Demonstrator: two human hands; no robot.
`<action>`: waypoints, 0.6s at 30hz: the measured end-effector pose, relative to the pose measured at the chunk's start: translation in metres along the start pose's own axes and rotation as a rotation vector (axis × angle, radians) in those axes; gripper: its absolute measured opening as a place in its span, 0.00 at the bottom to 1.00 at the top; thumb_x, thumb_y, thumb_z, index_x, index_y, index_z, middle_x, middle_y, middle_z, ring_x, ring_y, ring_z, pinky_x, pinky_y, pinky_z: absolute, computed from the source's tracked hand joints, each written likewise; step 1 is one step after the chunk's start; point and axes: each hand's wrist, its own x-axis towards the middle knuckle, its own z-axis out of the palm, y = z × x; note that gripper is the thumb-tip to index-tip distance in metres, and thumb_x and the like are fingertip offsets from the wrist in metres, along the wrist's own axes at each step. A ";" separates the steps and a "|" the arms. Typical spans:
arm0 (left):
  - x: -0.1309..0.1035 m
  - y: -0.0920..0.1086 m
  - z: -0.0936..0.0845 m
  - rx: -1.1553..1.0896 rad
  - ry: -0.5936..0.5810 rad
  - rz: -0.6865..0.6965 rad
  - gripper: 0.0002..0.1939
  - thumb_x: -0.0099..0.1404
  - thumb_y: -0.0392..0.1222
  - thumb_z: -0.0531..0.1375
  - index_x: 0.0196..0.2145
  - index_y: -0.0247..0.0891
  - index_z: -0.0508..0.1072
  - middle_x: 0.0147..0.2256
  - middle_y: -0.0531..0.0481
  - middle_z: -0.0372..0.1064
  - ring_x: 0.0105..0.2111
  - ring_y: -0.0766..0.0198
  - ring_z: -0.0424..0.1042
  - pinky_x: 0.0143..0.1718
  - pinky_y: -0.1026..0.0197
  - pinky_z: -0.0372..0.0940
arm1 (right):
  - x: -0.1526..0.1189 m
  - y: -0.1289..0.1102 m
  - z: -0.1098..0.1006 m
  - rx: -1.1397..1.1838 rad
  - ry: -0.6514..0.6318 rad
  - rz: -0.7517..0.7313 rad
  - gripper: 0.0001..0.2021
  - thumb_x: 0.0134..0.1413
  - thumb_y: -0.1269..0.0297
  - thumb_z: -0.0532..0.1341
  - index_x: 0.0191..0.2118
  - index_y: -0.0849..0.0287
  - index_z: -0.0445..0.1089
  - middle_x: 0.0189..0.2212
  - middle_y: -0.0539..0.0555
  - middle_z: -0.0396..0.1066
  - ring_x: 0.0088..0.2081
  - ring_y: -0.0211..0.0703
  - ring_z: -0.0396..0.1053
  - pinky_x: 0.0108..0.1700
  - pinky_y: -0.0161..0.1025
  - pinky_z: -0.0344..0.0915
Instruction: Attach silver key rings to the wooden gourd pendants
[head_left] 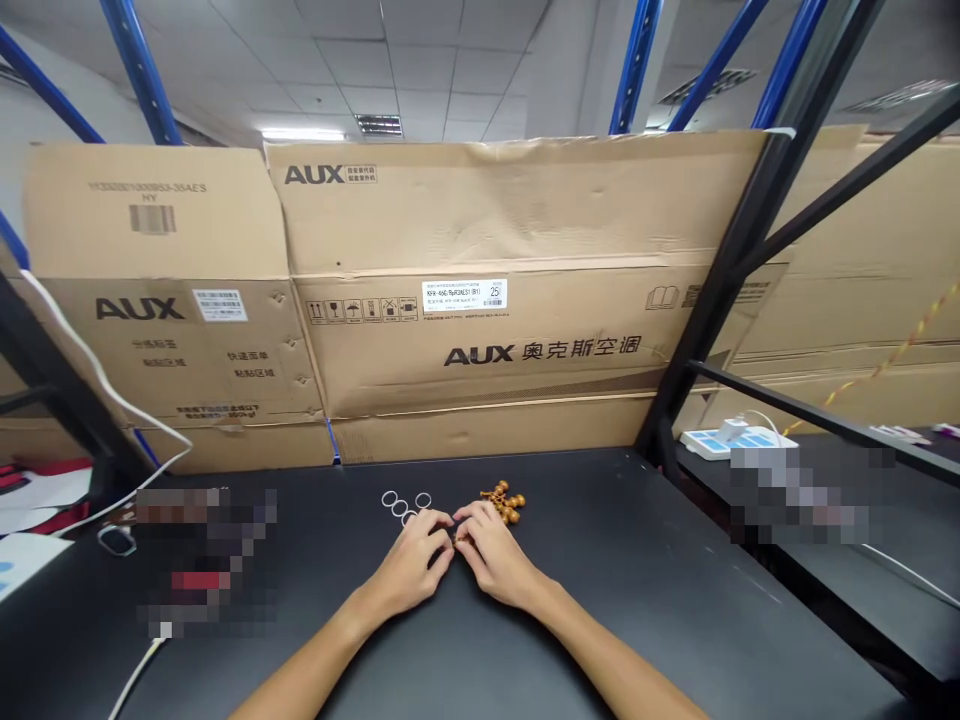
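My left hand [411, 562] and my right hand [496, 560] meet over the middle of the black table, fingertips nearly touching. Both are closed in a pinch around something small; only a bit of brown shows between the fingers, and its kind is hidden. Just beyond the left hand lie several thin silver-coloured rings [400, 508], one partly covered by the fingers. Behind the right hand sits a small heap of shiny brown gourd-shaped charms [513, 503], partly hidden by that hand.
Cardboard panels [480, 400] stand along the table's back edge. Blurred-out items and a white cable [135, 675] lie on the left, near a watch-like object [117, 540]. Black rack posts [709, 300] rise at right, with a power strip [709, 443] on the neighbouring surface.
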 end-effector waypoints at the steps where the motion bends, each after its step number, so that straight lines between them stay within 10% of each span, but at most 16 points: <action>1: 0.000 0.000 -0.001 -0.005 0.004 0.000 0.08 0.67 0.36 0.52 0.33 0.40 0.71 0.46 0.46 0.65 0.47 0.57 0.65 0.51 0.51 0.61 | 0.001 0.002 0.001 -0.024 0.009 0.013 0.06 0.57 0.74 0.53 0.35 0.58 0.65 0.44 0.58 0.66 0.49 0.49 0.60 0.52 0.50 0.62; 18: 0.000 -0.032 -0.003 0.277 0.149 -0.149 0.06 0.64 0.39 0.56 0.39 0.40 0.71 0.51 0.42 0.64 0.51 0.51 0.64 0.51 0.45 0.59 | 0.000 0.024 -0.007 -0.281 0.138 0.203 0.08 0.60 0.65 0.55 0.42 0.54 0.70 0.47 0.58 0.66 0.51 0.53 0.58 0.51 0.53 0.60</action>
